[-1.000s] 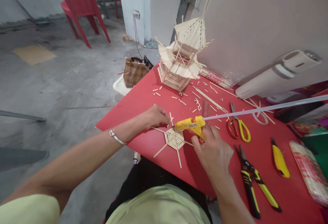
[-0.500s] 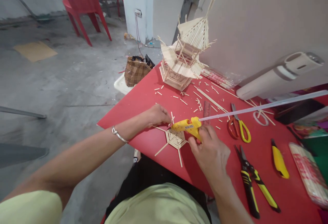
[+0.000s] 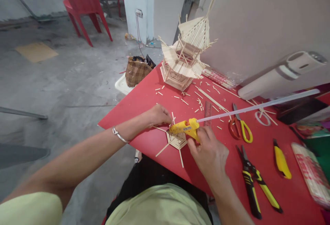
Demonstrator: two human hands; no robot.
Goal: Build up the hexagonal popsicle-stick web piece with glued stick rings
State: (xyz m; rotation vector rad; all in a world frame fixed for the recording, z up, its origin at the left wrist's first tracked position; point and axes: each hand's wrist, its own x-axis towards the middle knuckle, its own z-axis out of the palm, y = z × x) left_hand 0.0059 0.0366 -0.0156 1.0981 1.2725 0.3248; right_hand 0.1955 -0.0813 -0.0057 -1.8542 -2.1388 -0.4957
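My right hand point(image 3: 210, 147) is wrapped round the handle of a yellow glue gun point(image 3: 186, 127), from whose back a long clear glue stick point(image 3: 257, 106) sticks out. The gun's nozzle is over the upper left edge of a flat web-like hexagon of thin wooden sticks point(image 3: 177, 142), with longer sticks radiating from it. Close to the nozzle, my left hand point(image 3: 160, 115) is closed in a pinch at the hexagon's far edge. What lies between its fingertips is too small and hidden to make out.
On the red table point(image 3: 144, 115) stands a pagoda-like stick model point(image 3: 183, 60), with cut stick pieces around it. To the right lie scissors point(image 3: 239, 125), yellow-black snips point(image 3: 254, 180), a yellow cutter point(image 3: 282, 159), packed sticks point(image 3: 310, 173) and a white tumbler point(image 3: 281, 74).
My right hand has shifted the glue gun slightly to the left along the hexagon's edge, and the glue stick has moved with it. My left hand stays in nearly the same place.
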